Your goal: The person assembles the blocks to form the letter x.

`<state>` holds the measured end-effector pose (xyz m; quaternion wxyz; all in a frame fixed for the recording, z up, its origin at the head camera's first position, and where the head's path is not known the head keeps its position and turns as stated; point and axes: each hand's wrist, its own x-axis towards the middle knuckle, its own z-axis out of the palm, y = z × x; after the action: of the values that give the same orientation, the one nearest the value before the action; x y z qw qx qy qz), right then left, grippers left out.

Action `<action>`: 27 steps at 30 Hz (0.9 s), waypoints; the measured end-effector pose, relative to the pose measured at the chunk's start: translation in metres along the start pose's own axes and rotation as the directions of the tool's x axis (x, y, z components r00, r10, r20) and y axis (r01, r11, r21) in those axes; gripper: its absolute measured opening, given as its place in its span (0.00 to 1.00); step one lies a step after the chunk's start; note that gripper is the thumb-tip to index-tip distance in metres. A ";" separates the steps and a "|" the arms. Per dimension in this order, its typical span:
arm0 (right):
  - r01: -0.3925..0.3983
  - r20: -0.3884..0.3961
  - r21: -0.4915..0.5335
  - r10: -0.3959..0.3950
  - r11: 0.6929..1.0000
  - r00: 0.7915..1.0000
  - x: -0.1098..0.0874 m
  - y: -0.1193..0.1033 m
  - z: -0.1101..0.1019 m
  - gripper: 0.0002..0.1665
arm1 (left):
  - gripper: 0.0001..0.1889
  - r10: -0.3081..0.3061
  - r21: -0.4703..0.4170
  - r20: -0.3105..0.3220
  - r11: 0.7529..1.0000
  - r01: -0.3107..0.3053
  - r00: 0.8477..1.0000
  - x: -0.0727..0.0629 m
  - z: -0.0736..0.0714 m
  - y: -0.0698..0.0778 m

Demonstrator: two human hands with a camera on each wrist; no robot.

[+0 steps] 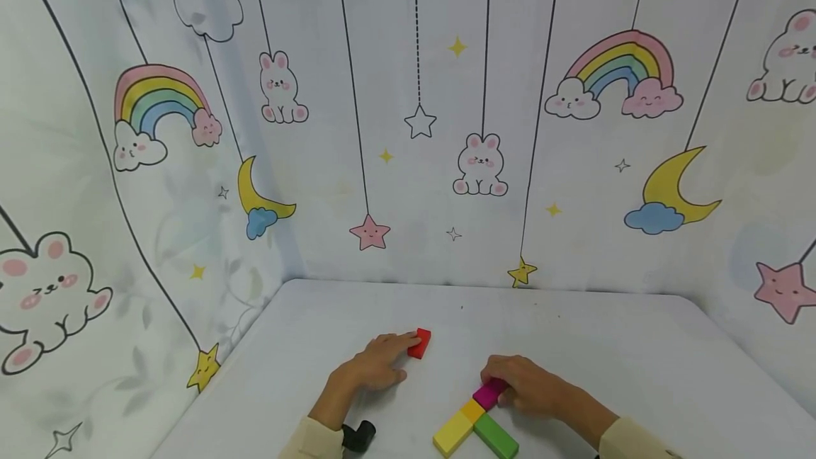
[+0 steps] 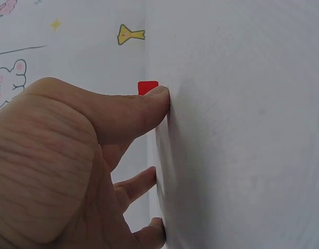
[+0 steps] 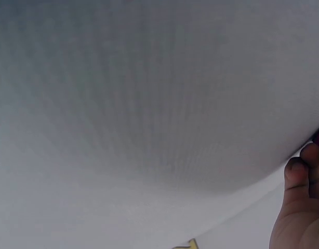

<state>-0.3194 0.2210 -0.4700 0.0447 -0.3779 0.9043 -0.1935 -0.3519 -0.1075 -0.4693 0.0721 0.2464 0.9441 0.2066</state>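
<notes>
My left hand (image 1: 376,362) reaches over the table with fingers stretched out, fingertips touching a small red block (image 1: 420,344). Its thumb stays apart from that block. In the left wrist view the red block (image 2: 147,87) shows partly behind the thumb. With curled fingers my right hand (image 1: 528,387) grips a magenta block (image 1: 489,394), one end of it hidden by the fingers. That block's near end meets an orange block (image 1: 472,411), which touches a yellow block (image 1: 453,434) and a green block (image 1: 496,435). In the right wrist view only a sliver of magenta shows beside the fingertips.
All the blocks lie on a white table (image 1: 574,331). Behind and beside it hangs a pale curtain (image 1: 421,183) printed with rabbits, stars, moons and rainbows. A black strap device (image 1: 360,436) sits at my left wrist.
</notes>
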 end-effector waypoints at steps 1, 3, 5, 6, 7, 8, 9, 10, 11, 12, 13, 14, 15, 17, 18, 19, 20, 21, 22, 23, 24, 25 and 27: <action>-0.004 0.005 0.002 0.004 1.000 1.000 0.000 0.000 0.000 0.19 | 0.34 0.000 0.000 0.002 1.000 0.000 1.000 0.000 0.000 0.000; -0.004 0.013 -0.003 0.004 1.000 1.000 0.001 -0.001 0.001 0.19 | 0.34 -0.001 0.002 0.002 1.000 0.001 1.000 -0.001 0.000 0.000; -0.007 0.020 -0.003 0.007 1.000 1.000 0.001 -0.001 0.001 0.19 | 0.34 0.000 0.003 0.004 1.000 0.000 1.000 -0.001 0.000 0.000; -0.008 0.023 -0.002 0.008 1.000 1.000 0.001 -0.001 0.001 0.19 | 0.34 0.000 0.004 0.005 1.000 0.000 1.000 -0.001 0.000 0.000; -0.012 0.025 0.000 0.012 1.000 1.000 0.001 -0.001 0.001 0.19 | 0.34 0.000 0.004 0.004 1.000 0.000 1.000 0.000 0.000 0.000; -0.013 0.027 0.005 0.013 1.000 1.000 0.001 -0.001 0.000 0.19 | 0.34 -0.002 0.004 0.003 1.000 0.002 1.000 0.000 0.000 -0.001; -0.015 0.029 0.010 0.015 1.000 0.999 0.001 -0.001 0.000 0.19 | 0.34 -0.003 0.003 0.003 1.000 0.003 1.000 0.000 0.000 -0.001; -0.016 0.029 0.014 0.016 1.000 0.999 0.001 -0.001 0.000 0.19 | 0.34 -0.003 0.002 0.003 1.000 0.003 1.000 0.000 0.000 -0.001; -0.015 0.029 0.018 0.015 1.000 0.999 0.001 -0.002 0.000 0.20 | 0.34 -0.004 0.000 0.003 1.000 0.004 1.000 0.000 0.000 -0.001; -0.016 0.029 0.022 0.015 1.000 0.999 0.000 -0.002 0.000 0.20 | 0.34 -0.005 -0.001 0.003 1.000 0.005 1.000 0.000 0.000 -0.001; -0.019 0.030 0.027 0.018 0.999 0.999 0.000 -0.002 0.000 0.20 | 0.34 -0.005 -0.001 0.003 1.000 0.005 1.000 0.000 0.000 -0.001; -0.020 0.030 0.030 0.019 0.999 0.999 0.000 -0.002 0.000 0.19 | 0.34 -0.006 -0.002 0.003 1.000 0.006 1.000 0.000 0.000 -0.001; -0.019 0.029 0.030 0.018 0.999 0.999 0.000 -0.002 -0.001 0.19 | 0.34 -0.005 -0.002 0.004 1.000 0.005 1.000 0.000 0.000 -0.001; -0.020 0.028 0.034 0.019 0.999 0.999 -0.001 -0.003 -0.001 0.19 | 0.34 -0.003 -0.001 0.004 1.000 0.003 1.000 0.000 0.000 -0.001; -0.020 0.026 0.036 0.019 0.999 0.999 -0.001 -0.003 -0.001 0.19 | 0.34 -0.001 0.000 0.003 1.000 0.001 1.000 0.000 0.000 -0.001; -0.021 0.025 0.037 0.020 0.999 0.999 -0.001 -0.004 -0.001 0.19 | 0.34 -0.001 0.000 0.004 1.000 0.001 1.000 0.000 0.001 -0.002; -0.022 0.025 0.038 0.021 0.999 0.999 -0.002 -0.004 -0.001 0.19 | 0.34 0.000 -0.001 0.003 1.000 0.000 1.000 0.000 0.001 -0.002; -0.024 0.025 0.038 0.023 0.999 0.999 -0.002 -0.004 -0.001 0.20 | 0.34 0.000 -0.001 0.003 1.000 0.000 1.000 0.000 0.001 -0.002; -0.029 0.026 0.041 0.028 0.999 0.999 -0.002 -0.004 -0.001 0.19 | 0.34 0.001 -0.001 0.002 1.000 -0.001 1.000 0.000 0.001 -0.002; -0.034 0.027 0.043 0.033 0.999 0.999 -0.002 -0.005 -0.001 0.19 | 0.34 0.002 -0.001 0.002 1.000 -0.002 1.000 0.000 0.001 -0.002; -0.039 0.028 0.045 0.038 0.998 0.999 -0.002 -0.005 -0.001 0.19 | 0.34 0.002 -0.001 0.001 1.000 -0.002 1.000 0.000 0.001 -0.002; -0.047 0.030 0.048 0.046 0.998 0.998 -0.002 -0.005 -0.001 0.19 | 0.34 0.003 -0.001 -0.001 1.000 -0.003 1.000 0.000 0.001 -0.002; -0.056 0.032 0.055 0.055 0.997 0.998 -0.002 -0.005 -0.001 0.19 | 0.34 0.008 -0.001 -0.003 1.000 -0.008 1.000 0.001 0.001 -0.002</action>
<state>-0.3149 0.2196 -0.4677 0.0741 -0.3541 0.9080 -0.2114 -0.3530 -0.1083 -0.4714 0.0701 0.2500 0.9431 0.2078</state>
